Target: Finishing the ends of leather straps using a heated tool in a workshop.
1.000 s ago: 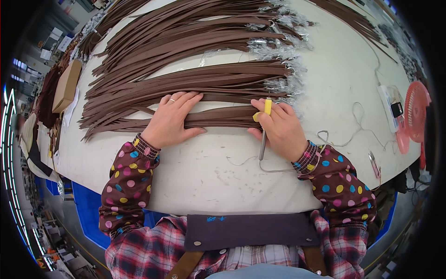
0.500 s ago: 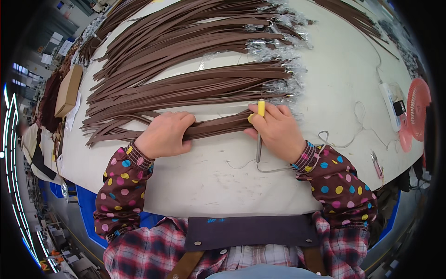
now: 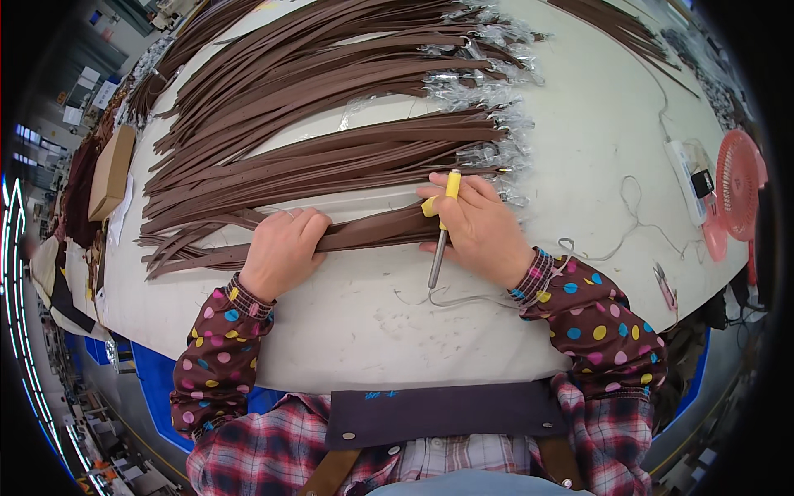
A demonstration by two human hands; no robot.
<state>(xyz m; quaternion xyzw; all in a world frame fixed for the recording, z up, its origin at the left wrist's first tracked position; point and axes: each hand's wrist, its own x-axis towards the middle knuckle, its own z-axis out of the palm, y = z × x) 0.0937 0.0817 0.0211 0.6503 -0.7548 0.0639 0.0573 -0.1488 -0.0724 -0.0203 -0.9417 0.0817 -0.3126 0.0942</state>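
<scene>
A bundle of flat brown straps point(image 3: 372, 229), leather-like, stretches between my two hands on the pale tabletop. My left hand point(image 3: 285, 252) is closed over its left part, thumb toward the near edge. Toward the right end, my right hand point(image 3: 488, 236) grips a slim tool point(image 3: 438, 258) with a yellow handle and a grey metal shaft, its shaft tilted down toward me. The fingers of that hand also rest on the bundle's right end. A yellow covering shows at one fingertip. Just beyond lies another thick row of brown straps point(image 3: 331, 157).
More straps fan out at the far side, their right ends in clear plastic wrap point(image 3: 500, 149). On the right are a white power strip point(image 3: 685, 178), a pink fan point(image 3: 738, 186), a looping cord point(image 3: 633, 207) and small snips point(image 3: 664, 287). A cardboard box point(image 3: 112, 174) stands at the left edge.
The yellow-handled tool has gone from nearly upright to a lean, its lower end now further left. My right hand has shifted slightly left. Both hands stay on the bundle.
</scene>
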